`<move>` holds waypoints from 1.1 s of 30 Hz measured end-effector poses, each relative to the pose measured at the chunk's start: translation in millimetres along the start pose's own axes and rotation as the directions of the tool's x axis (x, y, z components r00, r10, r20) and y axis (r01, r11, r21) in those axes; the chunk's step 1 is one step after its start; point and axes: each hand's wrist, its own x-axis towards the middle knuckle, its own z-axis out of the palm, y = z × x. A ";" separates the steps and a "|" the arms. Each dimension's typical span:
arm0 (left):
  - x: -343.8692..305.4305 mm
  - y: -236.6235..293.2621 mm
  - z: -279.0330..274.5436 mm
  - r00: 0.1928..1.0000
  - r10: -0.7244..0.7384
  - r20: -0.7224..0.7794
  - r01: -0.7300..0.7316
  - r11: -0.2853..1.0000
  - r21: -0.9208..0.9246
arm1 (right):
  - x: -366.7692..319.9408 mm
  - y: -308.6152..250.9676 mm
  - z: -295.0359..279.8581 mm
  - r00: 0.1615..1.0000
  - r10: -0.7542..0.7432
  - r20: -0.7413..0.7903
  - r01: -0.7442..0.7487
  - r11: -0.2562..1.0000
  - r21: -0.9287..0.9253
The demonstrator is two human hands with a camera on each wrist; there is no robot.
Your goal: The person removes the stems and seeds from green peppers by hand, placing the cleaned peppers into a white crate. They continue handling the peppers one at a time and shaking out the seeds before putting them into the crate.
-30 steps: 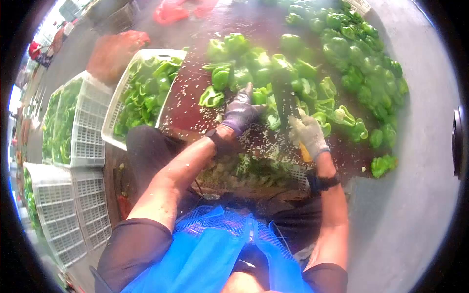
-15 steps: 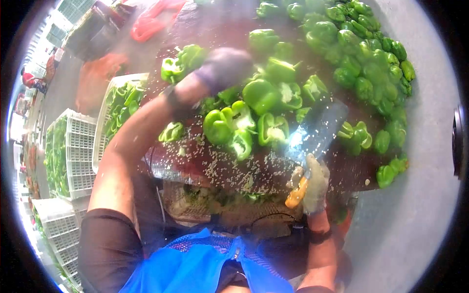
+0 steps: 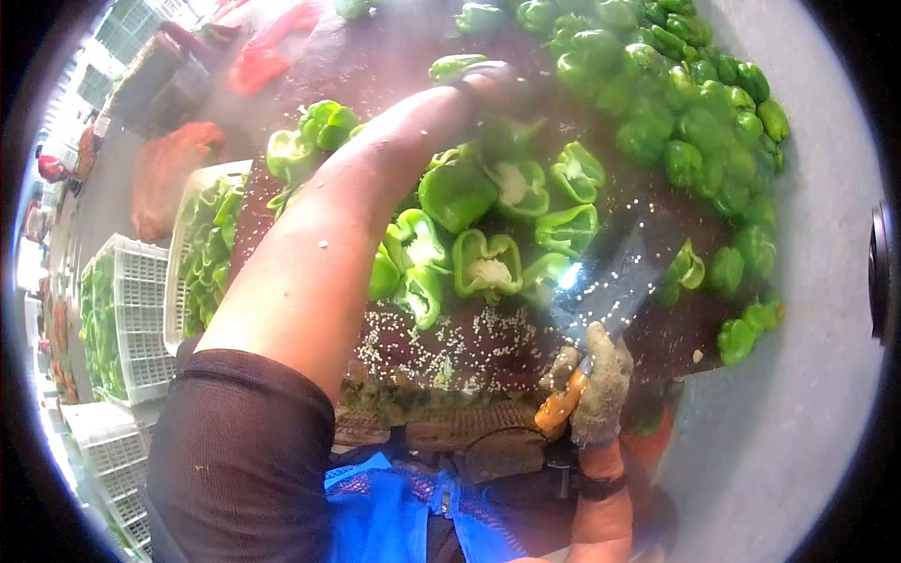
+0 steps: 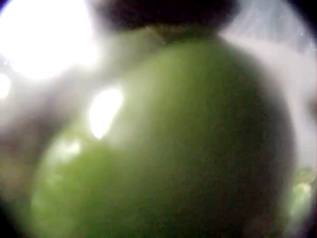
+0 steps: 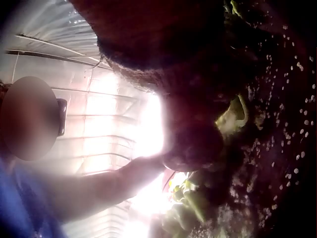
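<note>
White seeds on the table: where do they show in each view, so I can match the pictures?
Head: white seeds lie scattered at lower centre, mostly left of the knife.
Left wrist: no seeds can be made out; a blurred green pepper fills most of it.
Right wrist: seeds run down the right side.
Shared landmark: green peppers, visible in all three; cut ones in head and right wrist.

Green on whole peppers (image 3: 648, 131), paler on cut halves (image 3: 488, 266); orange on knife handle (image 3: 561, 403), bluish grey on blade (image 3: 612, 289); off-white on right glove (image 3: 602, 387); dark maroon, cream-speckled, on tabletop (image 3: 668, 343); white grid on crate (image 3: 145, 314).
</note>
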 end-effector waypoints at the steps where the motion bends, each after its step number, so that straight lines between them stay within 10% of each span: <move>1: -11.8 -2.0 -4.8 0.990 0.077 -0.115 -0.092 0.987 -0.131 | -1.1 -1.3 -0.6 1.000 -0.004 0.001 0.004 1.000 0.011; 4: -42.0 -8.4 -20.1 0.760 0.355 -0.544 -0.532 0.820 -0.208 | -6.5 -5.8 1.2 1.000 -0.014 -0.021 0.014 1.000 0.017; 6: -68.6 -15.5 -26.9 0.926 0.204 -0.317 -0.376 0.547 -0.747 | -3.0 -1.9 -2.4 0.998 -0.059 -0.031 0.060 0.998 0.026; 9: -141.7 17.3 -55.9 0.999 0.044 -0.009 0.010 -0.415 -0.910 | -11.3 -2.0 5.2 0.996 -0.083 -0.032 0.082 0.996 -0.032; 11: -199.2 39.9 -71.5 0.951 0.067 -0.303 -0.309 0.316 -0.897 | -5.7 4.1 -0.7 0.995 -0.095 0.025 0.097 0.990 -0.100; 13: -247.4 71.6 -86.6 0.936 0.025 -0.352 -0.207 0.846 -0.492 | -6.9 6.2 1.2 0.993 -0.114 0.031 0.118 0.982 -0.146; 15: -293.9 90.2 -55.2 0.974 -0.221 -0.043 -0.002 0.185 -0.983 | -9.8 11.7 3.9 0.988 -0.149 0.039 0.154 0.964 -0.215; 18: -351.0 136.8 -40.5 0.869 -0.309 0.386 0.081 -0.680 -0.729 | -16.6 23.7 3.3 0.965 -0.190 0.180 0.225 0.953 -0.200; 22: -399.9 181.1 -10.6 0.853 -0.129 0.506 0.043 -0.948 -0.315 | -20.2 48.3 3.6 0.889 -0.247 0.386 0.380 0.868 -0.320; 25: -413.1 183.0 8.1 0.700 -0.382 0.603 0.068 -0.805 -0.590 | -33.2 54.5 9.8 0.879 -0.139 0.456 0.333 0.864 -0.378; 29: -429.1 158.8 39.5 0.695 -0.478 0.538 0.092 -0.682 -0.725 | -35.3 56.0 15.3 0.889 -0.152 0.432 0.327 0.871 -0.367; 33: -426.5 133.2 54.8 0.366 -0.912 0.186 0.365 -0.043 -0.930 | -35.7 41.3 17.4 0.929 -0.151 0.338 0.255 0.923 -0.288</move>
